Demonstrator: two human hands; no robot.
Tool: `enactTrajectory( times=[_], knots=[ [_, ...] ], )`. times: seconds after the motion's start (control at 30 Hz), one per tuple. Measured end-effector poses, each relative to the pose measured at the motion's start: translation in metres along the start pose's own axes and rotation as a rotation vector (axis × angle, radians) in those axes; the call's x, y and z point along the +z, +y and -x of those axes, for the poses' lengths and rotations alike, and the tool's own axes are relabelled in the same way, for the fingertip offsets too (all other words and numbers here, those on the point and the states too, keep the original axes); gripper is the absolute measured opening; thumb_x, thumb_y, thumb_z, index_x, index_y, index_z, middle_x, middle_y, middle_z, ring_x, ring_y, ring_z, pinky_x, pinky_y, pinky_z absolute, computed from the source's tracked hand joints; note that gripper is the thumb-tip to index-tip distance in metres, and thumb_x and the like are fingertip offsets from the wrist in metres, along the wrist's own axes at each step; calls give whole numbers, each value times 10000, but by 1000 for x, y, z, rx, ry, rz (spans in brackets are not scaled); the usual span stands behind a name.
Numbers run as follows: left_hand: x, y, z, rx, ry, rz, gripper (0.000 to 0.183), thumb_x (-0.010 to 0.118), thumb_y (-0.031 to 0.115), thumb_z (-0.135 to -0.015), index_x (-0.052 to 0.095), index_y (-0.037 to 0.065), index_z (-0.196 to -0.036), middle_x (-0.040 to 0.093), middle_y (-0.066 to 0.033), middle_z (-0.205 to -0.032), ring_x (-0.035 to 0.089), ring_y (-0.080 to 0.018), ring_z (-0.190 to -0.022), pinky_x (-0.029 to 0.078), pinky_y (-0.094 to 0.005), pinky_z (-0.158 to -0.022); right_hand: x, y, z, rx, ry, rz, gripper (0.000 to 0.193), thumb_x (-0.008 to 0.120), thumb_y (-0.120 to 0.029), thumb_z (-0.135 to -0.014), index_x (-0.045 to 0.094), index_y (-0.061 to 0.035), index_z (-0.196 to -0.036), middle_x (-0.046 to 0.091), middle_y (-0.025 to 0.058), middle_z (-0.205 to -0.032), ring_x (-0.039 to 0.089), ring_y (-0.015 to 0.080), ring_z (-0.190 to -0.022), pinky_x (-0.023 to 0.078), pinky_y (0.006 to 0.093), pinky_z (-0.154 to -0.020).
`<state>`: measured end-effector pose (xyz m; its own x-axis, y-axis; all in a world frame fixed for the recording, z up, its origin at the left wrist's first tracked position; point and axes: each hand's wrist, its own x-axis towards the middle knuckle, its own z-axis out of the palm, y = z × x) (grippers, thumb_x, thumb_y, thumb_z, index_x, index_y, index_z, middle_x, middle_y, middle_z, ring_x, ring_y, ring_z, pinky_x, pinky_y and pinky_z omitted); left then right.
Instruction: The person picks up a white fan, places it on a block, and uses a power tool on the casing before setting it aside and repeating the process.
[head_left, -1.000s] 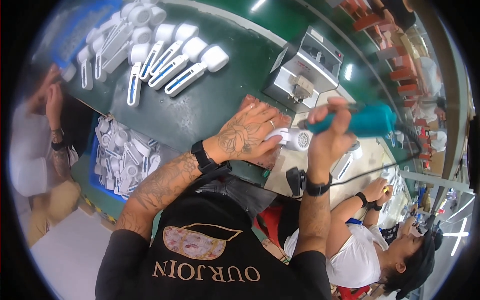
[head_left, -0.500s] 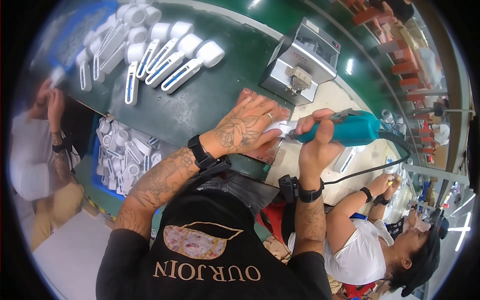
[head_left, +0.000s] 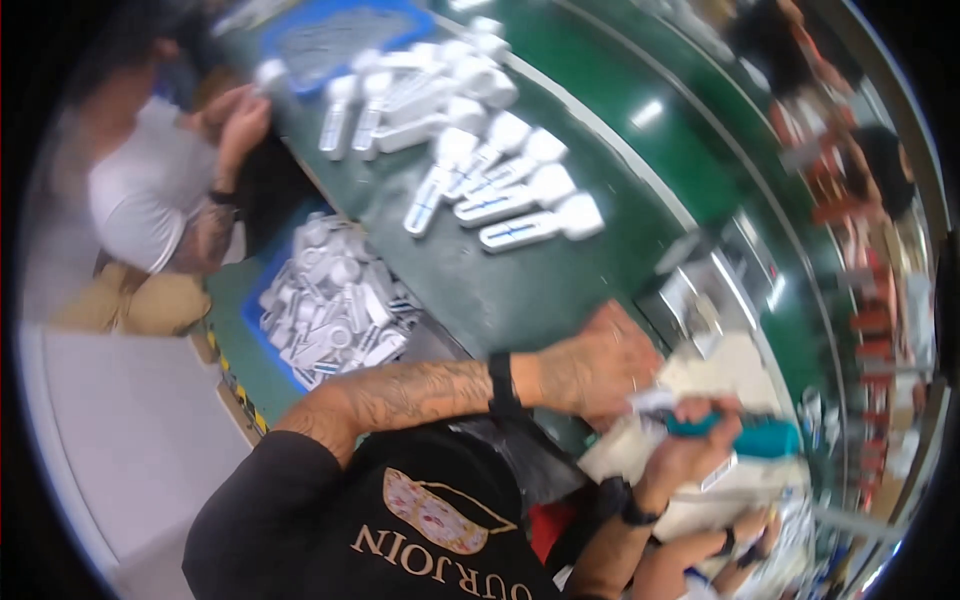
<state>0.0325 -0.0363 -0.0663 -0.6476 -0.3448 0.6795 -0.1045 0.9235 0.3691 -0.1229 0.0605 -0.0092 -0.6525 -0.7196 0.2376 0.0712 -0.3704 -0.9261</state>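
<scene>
My left hand rests over a white plastic part at the table's right side and holds it down. Most of the part is hidden beneath the palm, and motion blurs the fingers. From the right, my right hand grips a teal electric screwdriver, its front end pointing left at the white part. The tool's tip and the part's end are too blurred to tell whether they touch.
Several white handheld units with round heads lie on the green table. A blue bin of white parts stands left. Beyond my hands is a metal machine. Co-workers' hands show left and, lower right, another's hands.
The whole view has swung, so the scene sits further right and lower. My left hand stays on the white part, and my right hand still grips the screwdriver close to it.
</scene>
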Motion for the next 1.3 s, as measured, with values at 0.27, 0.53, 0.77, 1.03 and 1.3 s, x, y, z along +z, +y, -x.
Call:
enactTrajectory(
  times=[0.27, 0.53, 0.77, 1.03, 1.3],
  knots=[
    [-115, -3, 47, -683, 408, 250, 346, 712, 128, -893, 614, 4, -1200, 667, -176, -1127, 648, -303, -1061, 503, -376, -928, -1, -40, 28, -135, -107, -144, 484, 470, -557, -1030, 560, -88, -1110, 420, -7, -705, 400, 113, -649, 342, 249, -626],
    [-164, -97, 157, -831, 638, -526, 339, 614, 101, -920, 583, -16, -1236, 616, -211, -1176, 578, -378, -1120, 445, -437, -999, -29, -33, 49, -84, -111, -84, 543, 563, -575, -975, 558, -63, -1154, 462, 20, -709, 457, 143, -647, 380, 279, -619],
    [-197, -57, 56, -542, 539, -888, 324, 673, 131, -936, 618, -26, -1215, 622, -199, -1216, 561, -349, -1192, 434, -433, -1020, -25, -31, 69, -27, -53, 78, 655, 766, -496, -866, 522, 38, -1156, 603, 97, -736, 598, 217, -659, 494, 343, -619],
    [95, 63, -115, -333, -254, 536, 392, 708, 389, -883, 622, 36, -1033, 647, -139, -958, 636, -308, -916, 501, -427, -846, -54, -55, 93, -7, 7, 67, 652, 763, -501, -868, 528, 44, -1139, 570, 88, -734, 577, 205, -648, 474, 319, -595],
    [245, 110, -154, -382, -418, 306, 670, 620, 517, -876, 528, -3, -1288, 635, -181, -1155, 617, -363, -1072, 481, -449, -959, -73, -66, 108, -14, 56, 161, 661, 751, -509, -874, 536, 53, -1147, 576, 89, -740, 578, 202, -659, 473, 313, -599]
  ],
)
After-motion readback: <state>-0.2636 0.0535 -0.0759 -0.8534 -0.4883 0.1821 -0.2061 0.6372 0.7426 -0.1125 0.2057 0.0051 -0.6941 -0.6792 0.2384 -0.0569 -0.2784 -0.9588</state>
